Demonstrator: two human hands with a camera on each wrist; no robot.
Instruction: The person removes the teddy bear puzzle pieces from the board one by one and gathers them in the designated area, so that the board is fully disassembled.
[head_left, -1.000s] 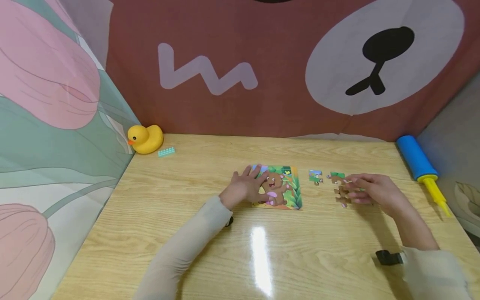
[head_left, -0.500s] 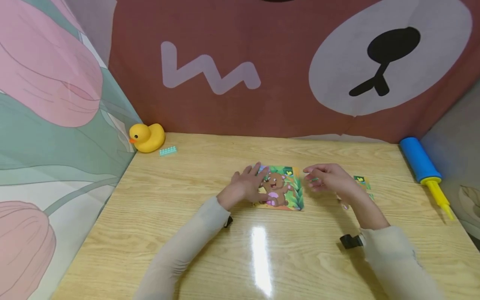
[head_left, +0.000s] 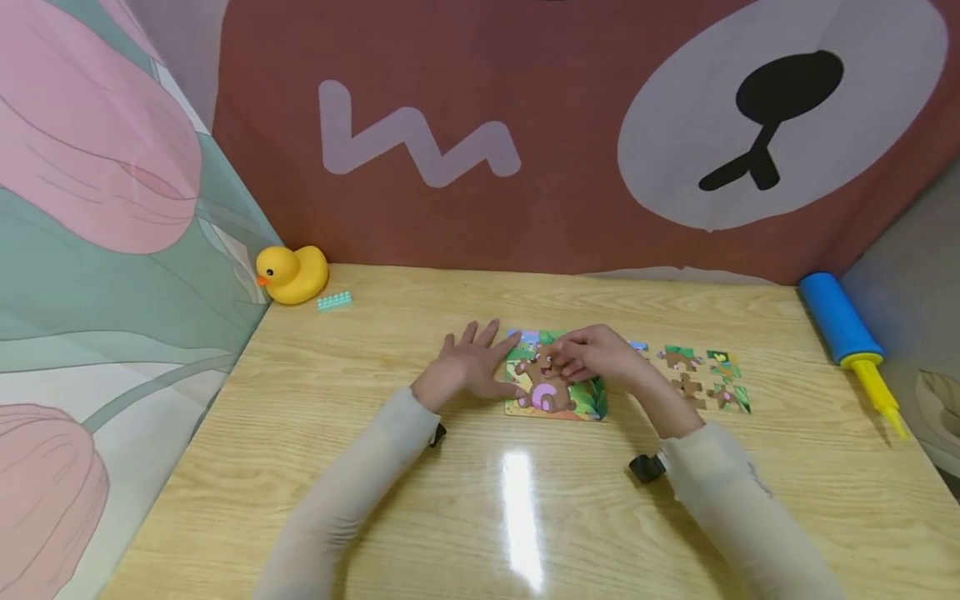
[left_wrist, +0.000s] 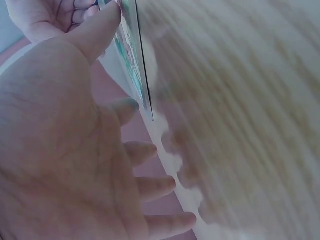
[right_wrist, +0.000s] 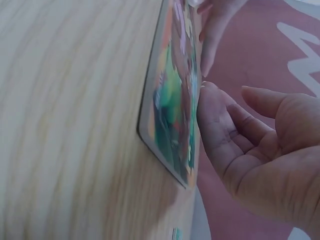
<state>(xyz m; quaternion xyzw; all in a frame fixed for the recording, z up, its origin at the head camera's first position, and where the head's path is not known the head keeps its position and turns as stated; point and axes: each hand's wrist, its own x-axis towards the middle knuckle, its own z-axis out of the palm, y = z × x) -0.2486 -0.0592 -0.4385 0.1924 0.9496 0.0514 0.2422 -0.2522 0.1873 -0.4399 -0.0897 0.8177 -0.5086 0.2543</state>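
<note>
A rectangular bear picture puzzle (head_left: 546, 402) lies on the table in the middle of the head view. My left hand (head_left: 467, 368) is beside its left edge, fingers spread, with the thumb reaching over that edge; the left wrist view shows the thumb (left_wrist: 97, 32) right at the puzzle. Over the puzzle's upper right part is my right hand (head_left: 600, 357), its fingers bent and their tips close on the bear's face. In the right wrist view the thumb (right_wrist: 262, 100) stands apart from the fingers, and no piece shows between them.
Several loose jigsaw pieces (head_left: 724, 395) lie right of the puzzle, one partly hidden by the right hand. A yellow rubber duck (head_left: 296, 275) and a turquoise toy brick (head_left: 334, 301) are at the back left. A blue and yellow pump (head_left: 840, 321) lies along the right edge.
My right hand has moved left from the loose pieces, past the puzzle's right edge, onto the bear picture. My left hand has drawn back left off the picture, its fingers spreading.
</note>
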